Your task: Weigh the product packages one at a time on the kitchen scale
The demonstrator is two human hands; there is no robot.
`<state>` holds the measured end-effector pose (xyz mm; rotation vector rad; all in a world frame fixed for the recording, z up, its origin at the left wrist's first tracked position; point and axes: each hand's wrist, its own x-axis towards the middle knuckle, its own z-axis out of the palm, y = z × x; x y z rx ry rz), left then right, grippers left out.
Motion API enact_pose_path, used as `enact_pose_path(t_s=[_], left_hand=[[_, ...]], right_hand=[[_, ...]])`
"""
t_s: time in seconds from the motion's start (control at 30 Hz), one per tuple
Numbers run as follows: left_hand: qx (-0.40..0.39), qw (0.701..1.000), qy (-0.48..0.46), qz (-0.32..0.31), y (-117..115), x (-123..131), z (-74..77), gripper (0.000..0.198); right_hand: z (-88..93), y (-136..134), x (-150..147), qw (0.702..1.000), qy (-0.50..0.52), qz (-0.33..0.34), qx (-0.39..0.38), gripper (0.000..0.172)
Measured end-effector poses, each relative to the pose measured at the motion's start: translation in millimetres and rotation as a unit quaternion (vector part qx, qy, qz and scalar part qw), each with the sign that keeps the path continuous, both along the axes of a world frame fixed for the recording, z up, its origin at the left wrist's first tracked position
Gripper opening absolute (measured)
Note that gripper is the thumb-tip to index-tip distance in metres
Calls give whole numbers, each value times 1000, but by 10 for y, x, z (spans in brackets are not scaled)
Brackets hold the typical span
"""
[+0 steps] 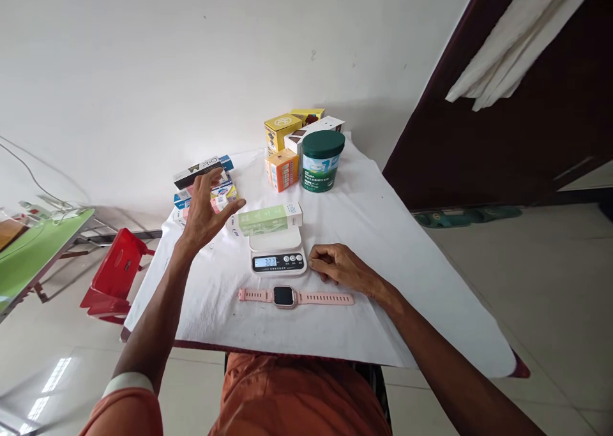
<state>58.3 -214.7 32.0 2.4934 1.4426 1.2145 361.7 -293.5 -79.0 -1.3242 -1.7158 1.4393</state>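
A white digital kitchen scale (255,248) stands mid-table, its lit display (266,262) seeming to read 323. Across its platform lies a green and white carton (268,220). My left hand (208,206) is raised with fingers spread, holding nothing, in front of a stack of small boxes that it partly hides. A black box (191,175) tops that stack. Beside the scale's right edge rests my right hand (342,267), fingers curled in, with what they may hold hidden. A pink-strapped smartwatch (284,297) lies stretched out in front of the scale.
At the back stand a green lidded tub (322,161), an orange box (282,170), a yellow box (281,129) and a white box (330,124). The white cloth (383,232) covers the table. To the left are a red chair (115,273) and a green table (52,238).
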Motion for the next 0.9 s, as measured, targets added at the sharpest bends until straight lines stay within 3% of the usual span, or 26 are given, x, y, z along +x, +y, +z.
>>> enact_pose_path(t_s=[0.2,0.3,0.47,0.57,0.67,0.8,0.9], left_hand=[[-86,988,126,-30,37,129,-264,66],[-150,966,207,-39,105,220,-396,49],[-155,956,232,-91,279,454,-330,25],[-111,960,229,-117,431,773,-215,30],[-92,956,230,-158,641,1216,-197,37],[-104,947,259,-160,915,1746,-368,36],[-115,940,284,-149,1031,1954,-541,34]], right_hand=[[2,-1,5,1000,7,2,0,21],[6,-2,8,1000,10,2,4,21],[7,-1,10,1000,25,5,18,20],[-4,5,16,999,25,6,32,19],[-27,11,19,999,28,3,35,17],[-59,21,13,999,35,-6,26,15],[-72,24,6,999,37,-8,25,13]])
